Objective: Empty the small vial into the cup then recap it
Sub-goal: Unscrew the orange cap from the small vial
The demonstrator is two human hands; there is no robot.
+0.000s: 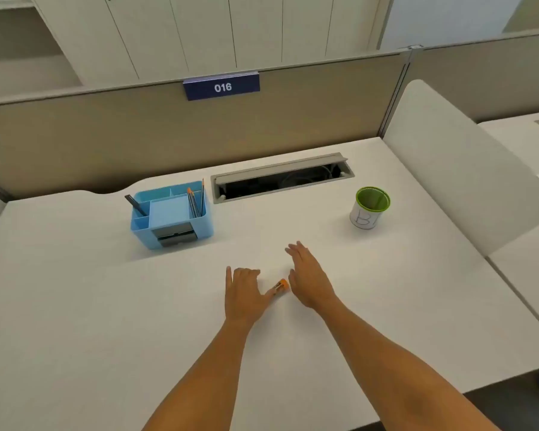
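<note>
The task looks barely begun: the small clear vial with an orange cap (280, 286) lies on its side on the white bench (75, 306), cap on and pointing right, between the two hands. The left hand (243, 293) rests flat just left of it, fingers spread and the thumb touching or nearly touching the vial's body; its grip is open and holds nothing. The right hand (308, 278) lies palm down just right of the cap, fingers extended, its grip likewise open and empty. Picking up the vial, uncapping, pouring and recapping all appear still to be done. The white cup with a green rim and a handwritten letter B (369, 208) stands upright well apart, toward the far right of the bench; its green inside seems empty, though the bottom is not fully visible. What the vial holds is too small to tell. At far left a blue plastic desk organiser (171, 216) holds pencils and a dark pen in its compartments.
</note>
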